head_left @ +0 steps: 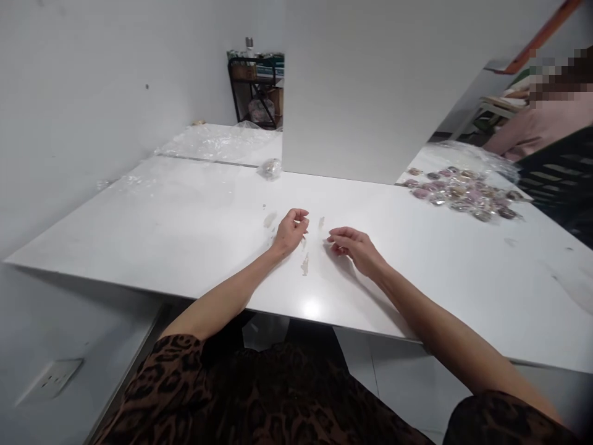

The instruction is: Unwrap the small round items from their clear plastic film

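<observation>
My left hand hovers over or rests on the middle of the white table, its fingers loosely curled and a small gap between forefinger and thumb. To its right is my right hand, fingers bent and pointing left, slightly apart. Nothing shows in either hand. Around them lie pale smears on the tabletop, on both sides of my left hand. Beyond the hands, a small clear-wrapped item sits by the table's far edge; its contents are too small to make out.
Several small clear-wrapped pieces in pink, brown and dark tones lie at the right. A white panel stands at the far edge. Clear plastic film lies at the back left. A person in a pink top is at the far right.
</observation>
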Demonstrator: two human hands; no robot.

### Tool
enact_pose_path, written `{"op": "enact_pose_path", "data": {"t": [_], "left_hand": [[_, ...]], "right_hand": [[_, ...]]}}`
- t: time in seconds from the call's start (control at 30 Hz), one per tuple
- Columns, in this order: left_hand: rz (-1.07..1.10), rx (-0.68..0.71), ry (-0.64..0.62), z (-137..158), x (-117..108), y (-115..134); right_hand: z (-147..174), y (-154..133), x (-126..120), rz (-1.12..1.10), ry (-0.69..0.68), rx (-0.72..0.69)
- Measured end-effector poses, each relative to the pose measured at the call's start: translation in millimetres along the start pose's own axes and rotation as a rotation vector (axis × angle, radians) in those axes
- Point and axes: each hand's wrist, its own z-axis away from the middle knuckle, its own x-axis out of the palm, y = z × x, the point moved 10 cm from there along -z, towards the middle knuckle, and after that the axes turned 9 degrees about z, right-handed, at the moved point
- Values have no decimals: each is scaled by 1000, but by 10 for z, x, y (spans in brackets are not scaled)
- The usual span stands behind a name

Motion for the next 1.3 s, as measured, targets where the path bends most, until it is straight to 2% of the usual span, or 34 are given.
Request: {"op": "enact_pose_path", "data": {"t": [0.07,0.13,0.23,0.33,0.4,0.6,0.77,0.87,0.97,1.07,1.13,1.23,1.3], "left_hand": [[-120,58,91,-109,-195,86],[-257,103,184,-267,-427,206],[-457,129,303,-573,-780,383],[-616,92,405,-928,-1061,447],[-681,57,432,-1187,-1140,408],[-772,104,366,-1874,-941,239],[-677,139,397,-2042,-1020,222],[-544,154,412,-1938,-1145,293],[-301,95,382,-1648,-1186,323],[109,-23,248,-1176,-1023,278],[320,-107,155,-790,-863,258],[433,-213,29,-256,-646,230],[430,-274,-50,-4,-518,179]], "right_hand": [[125,-48,466,50,-154,-47],[209,-63,822,108,-274,-98],[260,-57,1078,223,-348,-172],[274,-53,1115,310,-374,-222],[285,-52,1110,324,-405,-238],[280,-33,1101,322,-445,-275],[254,-25,1105,308,-453,-283],[234,-48,1093,268,-450,-263],[188,-42,1071,184,-431,-210],[83,-23,975,74,-335,-182],[-13,-6,816,-15,-200,-173],[-109,11,524,-153,8,-154],[-126,-30,411,-206,59,-154]]}}
